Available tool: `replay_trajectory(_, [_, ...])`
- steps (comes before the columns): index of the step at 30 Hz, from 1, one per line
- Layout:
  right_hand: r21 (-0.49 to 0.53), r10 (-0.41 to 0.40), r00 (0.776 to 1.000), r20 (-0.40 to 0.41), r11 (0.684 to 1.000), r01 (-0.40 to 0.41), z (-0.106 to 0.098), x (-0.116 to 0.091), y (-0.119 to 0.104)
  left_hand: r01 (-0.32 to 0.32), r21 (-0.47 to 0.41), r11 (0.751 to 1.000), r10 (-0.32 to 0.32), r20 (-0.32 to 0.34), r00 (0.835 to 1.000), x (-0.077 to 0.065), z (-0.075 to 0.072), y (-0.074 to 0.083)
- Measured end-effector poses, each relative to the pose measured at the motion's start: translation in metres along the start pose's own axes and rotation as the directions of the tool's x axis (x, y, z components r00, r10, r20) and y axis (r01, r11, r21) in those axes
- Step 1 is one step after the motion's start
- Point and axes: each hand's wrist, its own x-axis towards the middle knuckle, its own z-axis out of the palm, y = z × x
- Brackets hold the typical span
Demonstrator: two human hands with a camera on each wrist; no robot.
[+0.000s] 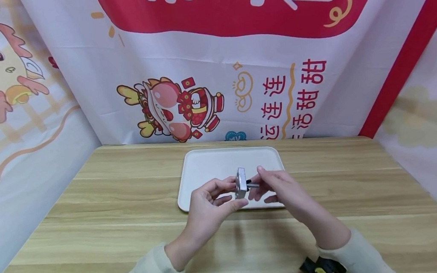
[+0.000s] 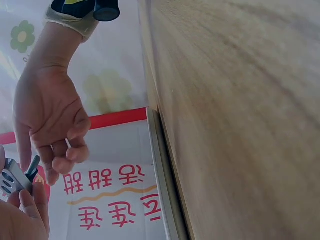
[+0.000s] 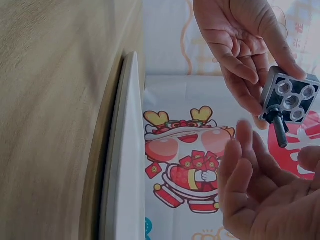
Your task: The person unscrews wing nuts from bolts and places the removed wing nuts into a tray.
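Note:
Over the white tray (image 1: 209,163), my left hand (image 1: 206,206) pinches a square metal block (image 1: 240,182) by its edges, between thumb and fingers. Several round holes show in the block's face (image 3: 291,102), with a larger threaded one in the middle. A dark bolt (image 3: 281,131) with a black piece around its base sticks out from one corner of the block. My right hand (image 1: 280,187) is just right of the bolt, its fingers loosely bent. In the right wrist view, the fingers of this right hand (image 3: 270,192) are below the bolt's free end, holding nothing.
The tray lies on a wood-grain table (image 1: 130,195), near its back edge. Behind the table hangs a printed cloth (image 1: 196,52), with more cloth at both sides. Black devices (image 1: 323,267) are strapped to both wrists.

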Motion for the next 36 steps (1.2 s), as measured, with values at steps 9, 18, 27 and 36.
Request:
replay_trajectory(9, [0.026, 0.029, 0.984, 0.178, 0.999, -0.034, 0.0005, -0.0004, 0.0030, -0.021, 0.026, 0.999, 0.020, 0.007, 1.000, -0.0017, 0.0006, 0.0003])
replay_trajectory(18, [0.038, 0.030, 0.980, 0.196, 0.999, -0.038, 0.0019, -0.0002, 0.0027, -0.011, 0.029, 1.000, 0.010, 0.013, 1.000, -0.0023, 0.0010, -0.0014])
replay_trajectory(27, [0.036, -0.032, 0.990, 0.138, 0.999, 0.027, 0.0042, 0.0006, 0.0033, -0.020, 0.019, 1.000, 0.020, -0.004, 1.000, -0.0006, 0.0005, -0.0017])
replay_trajectory(36, [-0.026, -0.169, 0.985, 0.039, 0.985, 0.171, 0.0080, -0.0003, 0.0039, 0.019, 0.008, 1.000, -0.019, -0.019, 1.000, -0.0004, 0.0007, -0.0009])
